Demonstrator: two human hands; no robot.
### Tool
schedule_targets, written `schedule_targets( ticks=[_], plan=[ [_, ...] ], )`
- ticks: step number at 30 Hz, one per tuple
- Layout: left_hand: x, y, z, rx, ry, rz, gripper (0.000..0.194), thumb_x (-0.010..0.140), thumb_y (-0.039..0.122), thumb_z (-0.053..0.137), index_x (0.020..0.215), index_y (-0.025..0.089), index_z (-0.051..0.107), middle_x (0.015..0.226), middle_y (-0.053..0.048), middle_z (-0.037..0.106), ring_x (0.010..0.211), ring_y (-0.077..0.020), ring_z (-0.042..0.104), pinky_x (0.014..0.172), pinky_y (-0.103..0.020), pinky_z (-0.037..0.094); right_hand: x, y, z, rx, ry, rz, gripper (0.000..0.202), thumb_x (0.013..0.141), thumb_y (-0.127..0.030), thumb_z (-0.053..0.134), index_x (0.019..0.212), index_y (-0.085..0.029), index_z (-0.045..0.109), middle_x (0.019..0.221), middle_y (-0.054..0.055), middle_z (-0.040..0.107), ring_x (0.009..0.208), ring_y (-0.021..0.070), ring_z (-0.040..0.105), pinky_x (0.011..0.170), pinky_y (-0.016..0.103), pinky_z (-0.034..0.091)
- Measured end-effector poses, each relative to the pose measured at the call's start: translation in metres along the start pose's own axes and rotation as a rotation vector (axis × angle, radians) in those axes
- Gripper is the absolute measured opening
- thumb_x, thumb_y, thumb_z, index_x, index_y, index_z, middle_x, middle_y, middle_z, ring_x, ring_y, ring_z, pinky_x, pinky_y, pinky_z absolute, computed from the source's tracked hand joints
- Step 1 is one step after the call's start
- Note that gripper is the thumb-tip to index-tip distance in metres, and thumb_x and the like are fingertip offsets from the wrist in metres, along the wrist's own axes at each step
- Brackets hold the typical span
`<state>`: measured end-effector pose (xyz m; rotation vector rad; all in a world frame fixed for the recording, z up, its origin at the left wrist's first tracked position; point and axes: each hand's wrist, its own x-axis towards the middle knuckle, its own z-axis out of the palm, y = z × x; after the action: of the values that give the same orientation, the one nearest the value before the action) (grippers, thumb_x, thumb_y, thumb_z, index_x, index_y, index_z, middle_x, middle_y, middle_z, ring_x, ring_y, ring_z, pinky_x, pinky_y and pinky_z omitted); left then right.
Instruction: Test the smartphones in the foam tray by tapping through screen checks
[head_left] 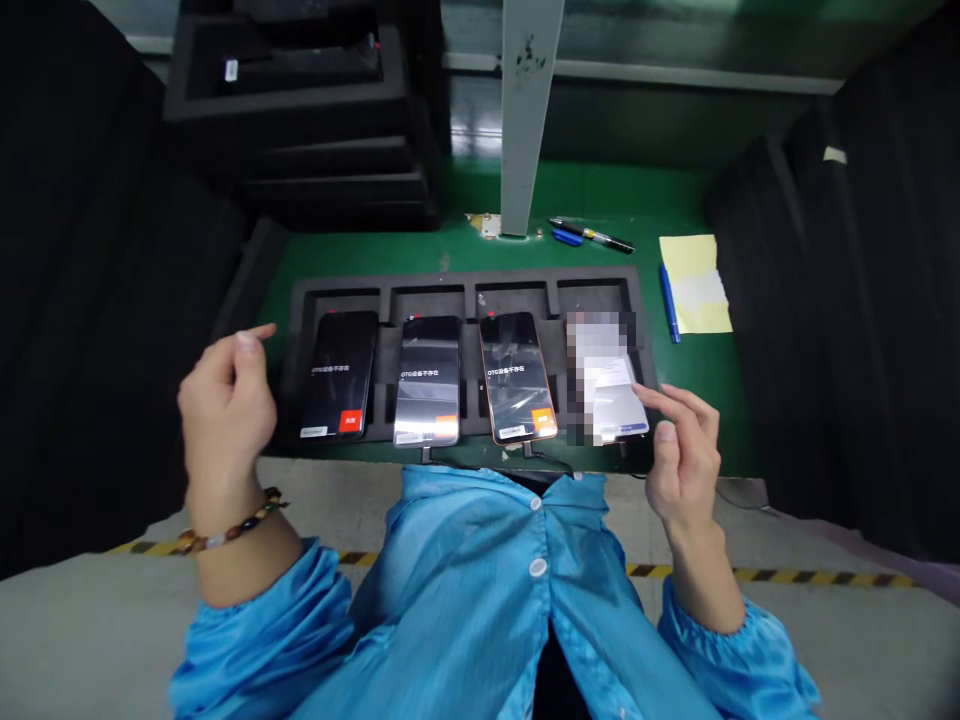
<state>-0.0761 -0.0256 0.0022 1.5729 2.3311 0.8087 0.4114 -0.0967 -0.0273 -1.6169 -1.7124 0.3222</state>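
Note:
Several smartphones lie in a row on a black foam tray. The leftmost phone, the second phone and the orange-edged phone show dark screens with white text and a red or orange box low on the right. At the right end, the phone with a light screen is partly blurred out. My right hand has its fingers extended, the fingertips at this phone's right edge; whether they touch it I cannot tell. My left hand hovers left of the tray, index finger stretched out, other fingers curled, holding nothing visible.
Cables run from the phones' lower ends at the table's front edge. Behind the tray lie a black pen and a blue cap. Yellow paper and a blue pen are at right. Stacked black trays stand back left.

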Motion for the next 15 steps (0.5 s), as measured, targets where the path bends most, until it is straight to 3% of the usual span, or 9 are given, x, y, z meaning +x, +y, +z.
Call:
schedule_targets(
  ticks=[3,8,11,15],
  plan=[
    [0.000,-0.016,0.008,-0.052,0.032,-0.032,0.055,0.111,0.066,0.043,0.135,0.029,0.077,0.133,-0.003,0.080,0.121,-0.0309,0.074,0.111,-0.049,0.057,0.008,0.002,0.001,-0.021,-0.110,0.035,0.044,0.115,-0.039,0.039,0.144,-0.024,0.069,0.148,0.011,0.072,0.150,0.0330,0.053,0.124,0.060,0.044],
    [0.000,-0.034,0.023,-0.293,-0.068,-0.086,0.069,0.108,0.076,0.042,0.144,0.024,0.070,0.151,-0.009,0.073,0.139,-0.0302,0.069,0.121,-0.048,0.052,0.012,0.003,0.000,0.144,-0.096,0.088,0.048,0.115,-0.043,0.040,0.156,-0.026,0.058,0.165,0.012,0.060,0.158,0.0318,0.051,0.130,0.062,0.041],
    [0.001,-0.036,0.029,-0.375,-0.065,-0.141,0.079,0.105,0.081,0.038,0.148,0.022,0.066,0.154,-0.012,0.071,0.141,-0.0309,0.068,0.121,-0.047,0.054,0.012,0.003,0.000,0.205,-0.101,0.144,0.050,0.115,-0.044,0.041,0.159,-0.025,0.055,0.169,0.014,0.055,0.159,0.0319,0.050,0.132,0.061,0.040],
    [0.002,-0.028,0.033,-0.428,-0.028,-0.208,0.075,0.105,0.081,0.030,0.145,0.030,0.067,0.151,-0.005,0.073,0.140,-0.0301,0.068,0.116,-0.048,0.057,0.014,0.006,0.004,0.265,-0.130,0.148,0.049,0.114,-0.044,0.045,0.158,-0.026,0.056,0.167,0.012,0.057,0.162,0.0321,0.046,0.136,0.062,0.033]
  ],
)
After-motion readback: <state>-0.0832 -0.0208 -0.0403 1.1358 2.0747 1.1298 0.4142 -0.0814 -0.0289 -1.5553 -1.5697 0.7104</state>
